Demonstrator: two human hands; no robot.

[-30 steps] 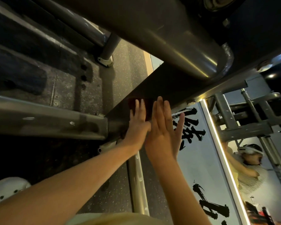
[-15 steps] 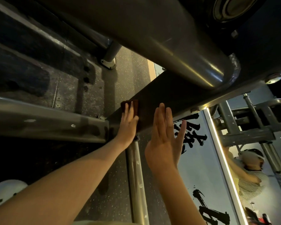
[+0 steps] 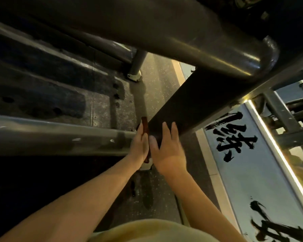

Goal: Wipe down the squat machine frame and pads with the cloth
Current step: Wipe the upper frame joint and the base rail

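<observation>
Okay, nearest is a pale yellow shirt at the bottom edge; two bare forearms run up from it toward the frame.

The left hand is seen edge-on; its fingers look straight and lie along a dark red cloth, pressing it to the left edge of a dark flat beam; the thumb is hidden, so I can't tell if it wraps round. The cloth pokes out past the left fingertips, and a bit of it shows below the palm.

The right hand lies flat on the beam's face, fingers straight and slightly spread, holding nothing; its thumb is just beside the left hand, so the hands are close together, maybe touching.

A white foot bracket sits just below the hands on the speckled rubber floor.

A grey round tube comes in from the left and ends at the left hand; beyond it is a dark plate with holes; farther off, a thin post with a pale base flange stands on the floor.

A thick grey tube crosses overhead and curves down at the right, passing in front of the beam.

At right, a pale wall panel with black brush characters; beside it a lit strip; past that, blurred grey frame bars.
</observation>
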